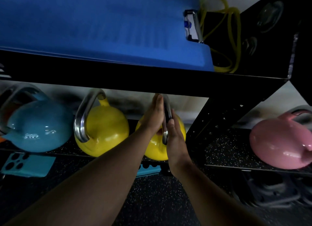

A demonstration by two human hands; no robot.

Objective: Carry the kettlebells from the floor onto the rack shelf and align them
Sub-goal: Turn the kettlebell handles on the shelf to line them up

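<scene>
A yellow kettlebell (156, 146) with a steel handle sits at the right end of the low rack shelf (67, 149). My left hand (152, 115) and my right hand (174, 138) press flat against either side of its handle, fingers extended. To its left stand a second yellow kettlebell (104, 133) and a blue kettlebell (38, 126). A pink kettlebell (278, 144) rests on the neighbouring shelf section at the right.
A black shelf beam (135, 79) hangs just above the handles, carrying a blue mat (101, 26) and a yellow band (234, 40). A black perforated upright (216, 121) stands right of my hands. Teal foam pieces (27, 165) lie below. Dark weights (273, 192) sit on the speckled floor.
</scene>
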